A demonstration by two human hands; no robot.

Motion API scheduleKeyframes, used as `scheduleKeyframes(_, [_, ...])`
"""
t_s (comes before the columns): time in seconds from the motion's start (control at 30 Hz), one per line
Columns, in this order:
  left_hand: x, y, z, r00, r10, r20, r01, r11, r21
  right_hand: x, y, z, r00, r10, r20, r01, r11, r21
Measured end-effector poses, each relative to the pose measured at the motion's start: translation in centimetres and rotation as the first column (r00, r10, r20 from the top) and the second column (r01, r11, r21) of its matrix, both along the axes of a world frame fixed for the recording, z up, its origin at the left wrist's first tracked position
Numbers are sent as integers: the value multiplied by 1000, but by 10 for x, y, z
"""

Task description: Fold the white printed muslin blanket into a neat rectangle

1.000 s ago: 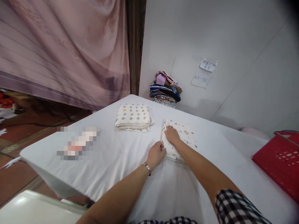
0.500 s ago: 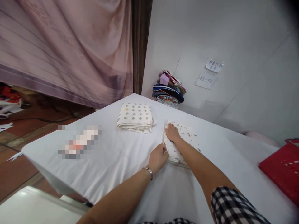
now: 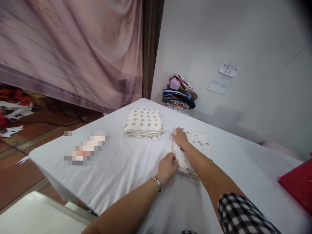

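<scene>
A folded white cloth with small grey and brown prints (image 3: pixel 203 143) lies on the white-covered table in front of me. My right hand (image 3: pixel 180 137) rests flat on its far left part, fingers stretched toward the edge. At the near left corner of the same cloth, my left hand (image 3: pixel 167 167) has its fingers closed in a pinch on the edge; the fingertips are partly hidden. A silver bracelet (image 3: pixel 157 183) circles the left wrist. Farther left lies a second folded white cloth with grey tree-like prints (image 3: pixel 143 120), touched by neither hand.
Past the far table edge stands a pile of folded clothes (image 3: pixel 179 92) against the grey wall with paper notes (image 3: pixel 218 84). A blurred-out item (image 3: pixel 89 148) lies on the table's left. A red object (image 3: pixel 297 185) is at right, a white stool (image 3: pixel 36 214) at lower left.
The view has shifted slightly, so everything sits a little farther right. Both hands keep nearly the same places on the printed cloth.
</scene>
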State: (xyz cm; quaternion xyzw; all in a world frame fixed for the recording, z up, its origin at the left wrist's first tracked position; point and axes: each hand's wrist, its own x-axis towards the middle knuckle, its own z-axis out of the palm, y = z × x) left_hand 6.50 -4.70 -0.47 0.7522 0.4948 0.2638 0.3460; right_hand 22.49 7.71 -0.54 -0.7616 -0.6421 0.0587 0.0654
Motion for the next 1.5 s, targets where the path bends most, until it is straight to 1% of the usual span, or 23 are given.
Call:
scheduleKeyframes(0.1, [0, 0, 0, 1000, -12, 5, 12, 1000, 8, 3, -3, 7, 997, -5, -76, 2, 1000, -30])
scheduleKeyframes(0.2, [-2, 0, 1, 1000, -27, 8, 27, 999, 21, 10, -11, 20, 990, -17, -138, 9, 998, -60])
scheduleKeyframes(0.27, [-3, 0, 2, 999, -33, 9, 33, 999, 16, 13, -22, 29, 991, -11, -136, 6, 999, -41])
scheduleKeyframes(0.33, [-3, 1, 4, 999, -42, 9, 42, 999, 4, 12, -39, 34, 993, 28, -113, -27, 1000, 8])
scheduleKeyframes(0.4, [-3, 1, 4, 999, -46, 15, 46, 999, 2, 7, -59, 32, 993, 85, -85, -82, 996, 46])
scheduleKeyframes(0.5, [-2, 2, 3, 999, -36, 26, 36, 999, 21, -8, -85, 20, 986, 158, -45, -157, 987, 42])
scheduleKeyframes(0.6, [-1, 3, 1, 999, -23, 34, 22, 999, 43, -23, -97, 9, 983, 184, 22, -185, 981, 58])
scheduleKeyframes(0.67, [-2, 5, 0, 998, -19, 53, 17, 999, 31, -27, -97, 9, 984, 174, 32, -176, 982, 63])
scheduleKeyframes(0.73, [-4, 6, 0, 997, -17, 73, 16, 1000, 6, -24, -96, 17, 985, 170, -35, -169, 985, 31])
scheduleKeyframes(0.8, [-5, 7, 0, 996, -17, 86, 18, 1000, -15, -15, -99, 30, 981, 137, -139, -137, 991, 4])
scheduleKeyframes(0.87, [-7, 8, 0, 995, -16, 100, 19, 1000, -24, -4, -109, 41, 973, 93, -213, -94, 996, 5])
scheduleKeyframes(0.93, [-7, 9, 0, 993, -13, 114, 17, 999, -33, 4, -126, 46, 971, 80, -226, -80, 997, 8])
scheduleKeyframes(1.0, [-6, 10, 1, 993, -10, 122, 17, 998, -56, 8, -147, 43, 974, 123, -192, -125, 992, -1])
scheduleKeyframes(1.07, [-6, 11, 2, 991, -2, 132, 15, 995, -98, 8, -165, 35, 973, 189, -129, -193, 981, -19])
scheduleKeyframes(1.13, [-7, 13, 3, 988, 14, 152, 7, 991, -136, 6, -177, 26, 968, 241, -74, -244, 969, -30])
scheduleKeyframes(1.2, [-9, 17, 4, 983, 29, 180, 1, 987, -162, 6, -183, 21, 965, 252, -73, -254, 967, -26])
scheduleKeyframes(1.27, [-13, 22, 6, 982, 32, 186, 1, 984, -178, 6, -184, 22, 962, 249, -111, -248, 968, 29])
scheduleKeyframes(1.33, [-19, 26, 9, 988, 11, 154, 23, 976, -215, 6, -186, 27, 955, 258, -149, -241, 963, 122])
scheduleKeyframes(1.43, [-28, 29, 16, 992, -88, 86, 112, 939, -325, 1, -189, 31, 936, 311, -166, -265, 931, 251])
scheduleKeyframes(1.5, [-30, 28, 21, 985, -156, 77, 174, 907, -384, -6, -190, 30, 923, 347, -166, -284, 906, 312])
